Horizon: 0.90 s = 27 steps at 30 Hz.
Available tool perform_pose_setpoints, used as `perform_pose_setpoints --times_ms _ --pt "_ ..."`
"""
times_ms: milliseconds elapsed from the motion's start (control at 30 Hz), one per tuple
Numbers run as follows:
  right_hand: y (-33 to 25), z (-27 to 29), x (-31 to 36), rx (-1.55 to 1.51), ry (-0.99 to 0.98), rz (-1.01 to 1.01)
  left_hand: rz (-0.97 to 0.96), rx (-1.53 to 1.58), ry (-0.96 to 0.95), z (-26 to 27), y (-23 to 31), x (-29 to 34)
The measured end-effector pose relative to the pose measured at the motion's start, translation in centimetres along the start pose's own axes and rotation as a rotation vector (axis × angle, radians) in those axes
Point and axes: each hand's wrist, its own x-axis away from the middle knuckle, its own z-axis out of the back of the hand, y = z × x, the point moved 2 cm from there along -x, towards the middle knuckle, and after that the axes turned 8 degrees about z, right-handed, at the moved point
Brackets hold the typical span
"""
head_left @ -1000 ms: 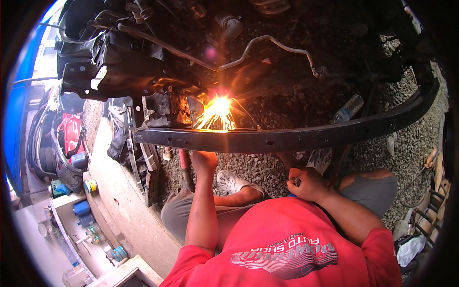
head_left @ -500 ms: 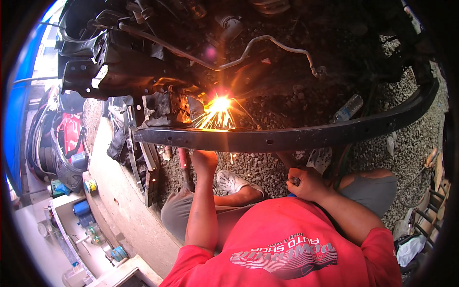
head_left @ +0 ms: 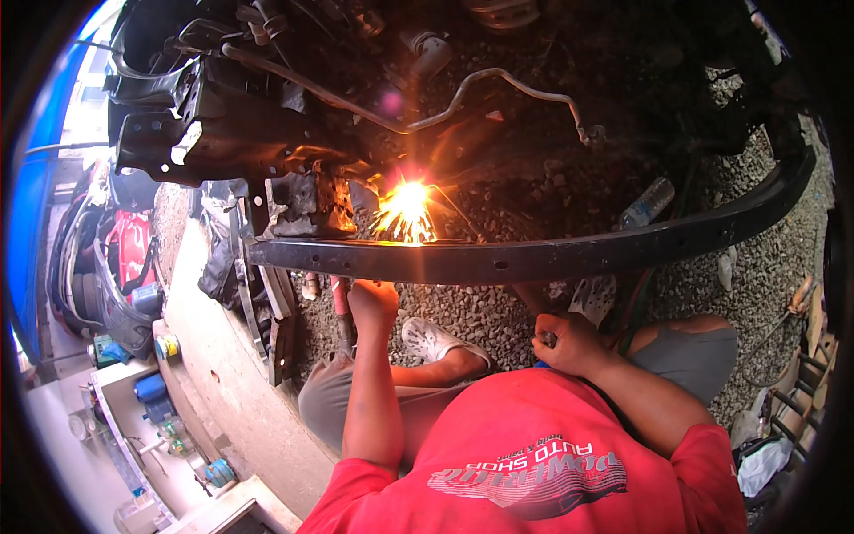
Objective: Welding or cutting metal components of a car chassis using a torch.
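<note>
Bright flame and sparks burst behind a long black curved metal bar point(head_left: 569, 260), beside a rusty bracket point(head_left: 341, 203) at its left end. A gas torch point(head_left: 531, 297) slants up from my right hand point(head_left: 569, 343), passing behind the bar; its thin bent tube points at the glow. That hand is closed in a fist around the torch's rear end. My left hand point(head_left: 373, 301) is raised against the lower edge of the bar, with its fingers mostly hidden behind it. Right beside the left wrist is a red-handled tool point(head_left: 341, 298).
Above hang the vehicle's dark front frame point(head_left: 240, 133) and a bent metal pipe point(head_left: 525, 87). A plastic bottle point(head_left: 648, 203) lies on the gravel point(head_left: 445, 307) behind the bar. A concrete ledge point(head_left: 227, 392) and a shelf with containers point(head_left: 160, 400) stand at left.
My left hand has shifted slightly left along the bar, nearer the red-handled tool. The spray of sparks has become narrower. My right hand stays almost still.
</note>
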Motion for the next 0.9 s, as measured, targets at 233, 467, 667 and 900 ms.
perform_pose_setpoints --times_ms 233,467,667,900 --pt "-0.6 0.3 -0.1 0.01 -0.015 -0.004 0.09 0.049 -0.147 0.3 -2.5 0.0" --pt "-0.8 0.4 0.1 0.008 0.003 0.009 0.036 0.007 -0.144 1.4 -0.2 0.9" --pt "-0.9 0.4 0.0 -0.011 0.009 0.042 0.021 -0.002 -0.119 1.6 0.2 0.9" --pt "-0.8 0.4 -0.1 -0.015 0.011 0.049 -0.058 0.007 -0.071 1.6 0.2 0.9"
